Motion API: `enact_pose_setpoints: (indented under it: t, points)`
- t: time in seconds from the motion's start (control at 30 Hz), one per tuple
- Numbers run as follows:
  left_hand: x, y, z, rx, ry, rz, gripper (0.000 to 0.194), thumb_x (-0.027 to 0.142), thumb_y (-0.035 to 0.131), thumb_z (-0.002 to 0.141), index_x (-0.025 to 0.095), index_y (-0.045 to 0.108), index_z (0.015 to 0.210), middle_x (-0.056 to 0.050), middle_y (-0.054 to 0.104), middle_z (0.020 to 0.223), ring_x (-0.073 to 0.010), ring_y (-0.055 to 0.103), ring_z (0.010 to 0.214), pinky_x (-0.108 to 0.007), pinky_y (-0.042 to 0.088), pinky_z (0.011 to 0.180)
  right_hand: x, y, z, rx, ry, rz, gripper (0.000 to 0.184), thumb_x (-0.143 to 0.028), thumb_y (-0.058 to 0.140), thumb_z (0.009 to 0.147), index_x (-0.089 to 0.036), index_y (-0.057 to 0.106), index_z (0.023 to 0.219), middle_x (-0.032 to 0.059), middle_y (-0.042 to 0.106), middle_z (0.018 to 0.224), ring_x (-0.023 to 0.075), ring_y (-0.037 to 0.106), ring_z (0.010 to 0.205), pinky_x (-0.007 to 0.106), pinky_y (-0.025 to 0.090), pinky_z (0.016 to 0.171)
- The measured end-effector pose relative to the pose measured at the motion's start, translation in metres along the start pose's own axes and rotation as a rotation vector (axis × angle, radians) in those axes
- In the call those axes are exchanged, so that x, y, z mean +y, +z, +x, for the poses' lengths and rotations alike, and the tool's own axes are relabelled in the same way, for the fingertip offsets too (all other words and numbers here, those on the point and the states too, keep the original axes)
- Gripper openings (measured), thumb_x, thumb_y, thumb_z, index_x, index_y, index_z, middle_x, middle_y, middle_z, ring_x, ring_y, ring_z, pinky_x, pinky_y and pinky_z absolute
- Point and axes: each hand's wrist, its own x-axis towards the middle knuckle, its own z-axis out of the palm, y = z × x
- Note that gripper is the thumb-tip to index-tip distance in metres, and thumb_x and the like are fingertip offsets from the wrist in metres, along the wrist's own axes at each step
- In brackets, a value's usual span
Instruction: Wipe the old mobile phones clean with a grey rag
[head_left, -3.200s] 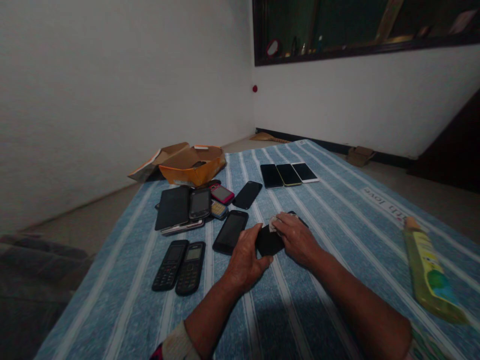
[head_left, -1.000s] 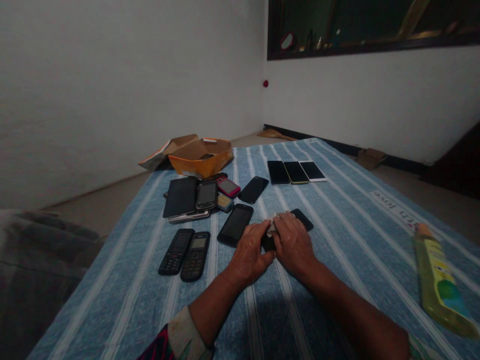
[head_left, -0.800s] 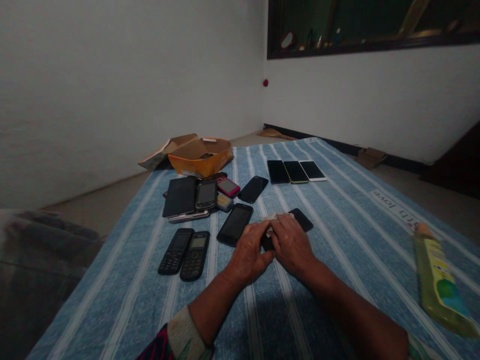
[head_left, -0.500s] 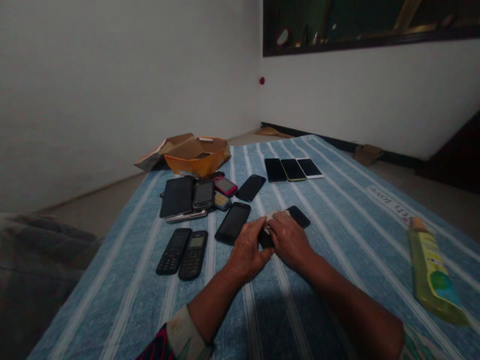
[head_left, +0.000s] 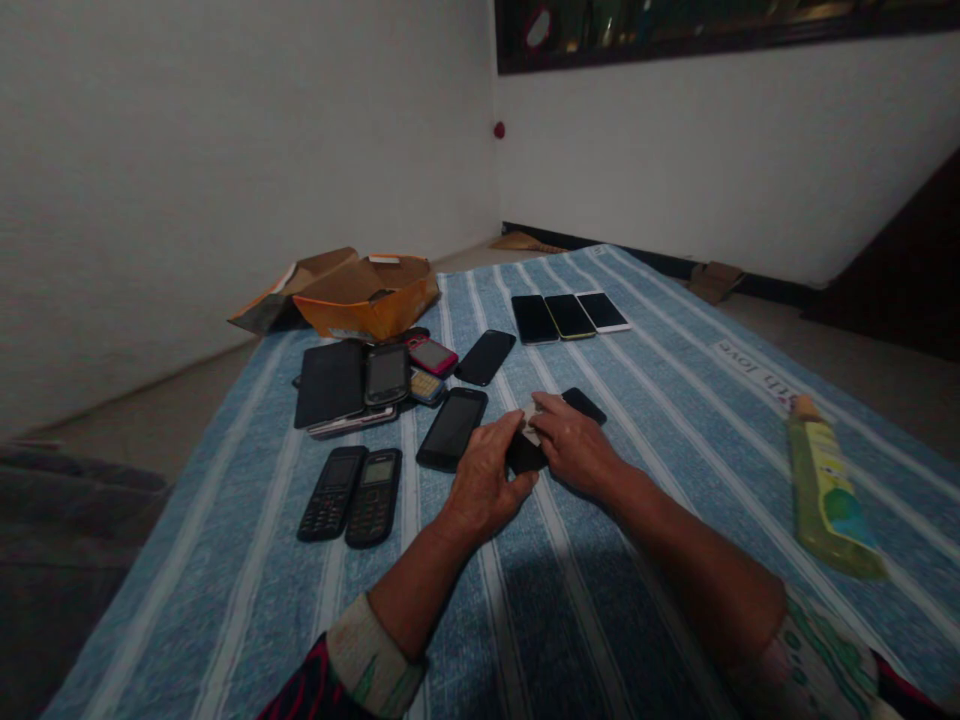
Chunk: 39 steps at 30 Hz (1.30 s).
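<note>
A black smartphone [head_left: 526, 456] lies on the striped cloth between my hands. My left hand [head_left: 484, 475] grips its near left end, thumb on the near side and fingers along the far side. My right hand [head_left: 574, 445] presses a crumpled white tissue [head_left: 529, 424] onto the screen, its fingers closed over the tissue and partly hiding it. The phone's far right end [head_left: 585, 404] shows past my right hand. Just left of my left hand lies another black smartphone [head_left: 453, 428].
Two keypad phones [head_left: 352, 497] lie at left. Behind them is a pile of phones [head_left: 330, 385], then an open orange box [head_left: 367, 312]. A single black phone [head_left: 486, 357] and a row of three phones [head_left: 570, 316] lie further back. A bottle of yellow-green liquid [head_left: 829, 490] lies at right.
My right hand has moved the tissue back and forth over the phone, while my left hand has kept its grip. The whole view has shifted slightly with my head.
</note>
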Motion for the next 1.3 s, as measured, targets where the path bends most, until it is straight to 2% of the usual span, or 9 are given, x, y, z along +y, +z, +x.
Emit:
enact_pose_setpoints:
  t: [0.13,0.23,0.37,0.53,0.73,0.87,1.03,1.3]
  points:
    - [0.000,0.001,0.001,-0.002,0.000,-0.001,0.068,0.021,0.066,0.072,0.020,0.045,0.137,-0.010,0.063,0.122,-0.0288,0.056,0.111,-0.049,0.047,0.098,-0.001,0.000,0.002,-0.063,-0.119,0.051,0.029,-0.001,0.045,0.084,-0.017,0.065,0.097,0.0088,0.063,0.106,0.0205,0.057,0.105,0.035,0.047,0.093]
    - [-0.001,0.002,0.002,-0.005,-0.004,0.002,0.063,0.022,0.066,0.073,0.018,0.051,0.133,-0.010,0.065,0.116,-0.0286,0.056,0.109,-0.049,0.048,0.097,0.001,-0.005,0.003,-0.093,-0.150,0.061,0.030,-0.002,0.045,0.086,-0.018,0.066,0.100,0.0074,0.065,0.104,0.0200,0.057,0.105,0.037,0.047,0.095]
    - [-0.002,0.001,0.002,-0.038,-0.010,-0.002,0.055,0.022,0.065,0.076,0.019,0.054,0.130,-0.010,0.064,0.116,-0.0283,0.055,0.109,-0.050,0.047,0.098,0.008,-0.013,0.002,-0.115,-0.139,0.066,0.031,-0.003,0.046,0.088,-0.019,0.068,0.102,0.0069,0.066,0.108,0.0198,0.058,0.110,0.035,0.046,0.096]
    - [-0.001,0.000,0.003,-0.074,-0.026,-0.009,0.056,0.020,0.064,0.076,0.021,0.055,0.131,-0.009,0.063,0.118,-0.0296,0.051,0.115,-0.051,0.046,0.100,0.014,-0.016,0.001,-0.097,-0.095,0.055,0.032,-0.001,0.049,0.087,-0.019,0.070,0.101,0.0068,0.068,0.111,0.0202,0.057,0.116,0.036,0.044,0.101]
    - [0.001,0.002,0.002,-0.052,-0.018,-0.004,0.061,0.019,0.064,0.075,0.022,0.050,0.135,-0.008,0.062,0.117,-0.0282,0.052,0.113,-0.048,0.047,0.098,0.012,-0.011,0.001,-0.110,-0.084,0.096,0.030,-0.002,0.048,0.087,-0.019,0.069,0.098,0.0062,0.067,0.108,0.0193,0.060,0.107,0.035,0.048,0.092]
    - [0.006,-0.001,0.003,-0.065,0.022,0.002,0.062,0.018,0.059,0.078,0.019,0.044,0.138,-0.010,0.062,0.117,-0.0278,0.052,0.110,-0.048,0.046,0.097,0.005,-0.005,0.000,-0.066,-0.120,0.130,0.028,-0.004,0.045,0.090,-0.018,0.068,0.101,0.0072,0.066,0.108,0.0185,0.059,0.106,0.032,0.047,0.091]
    - [0.009,-0.004,0.003,-0.075,0.025,0.017,0.058,0.016,0.058,0.077,0.020,0.046,0.134,-0.008,0.063,0.115,-0.0272,0.054,0.105,-0.048,0.045,0.096,-0.001,-0.002,-0.001,-0.042,-0.113,0.105,0.027,-0.007,0.044,0.094,-0.016,0.068,0.099,0.0086,0.066,0.104,0.0190,0.058,0.104,0.032,0.047,0.090]
    - [0.003,0.000,0.000,-0.050,0.020,-0.005,0.055,0.018,0.059,0.076,0.018,0.049,0.131,-0.011,0.061,0.118,-0.0288,0.052,0.113,-0.049,0.045,0.098,0.014,-0.005,0.002,-0.046,-0.013,0.010,0.027,-0.004,0.048,0.090,-0.018,0.071,0.092,0.0080,0.067,0.107,0.0191,0.060,0.103,0.030,0.047,0.087]
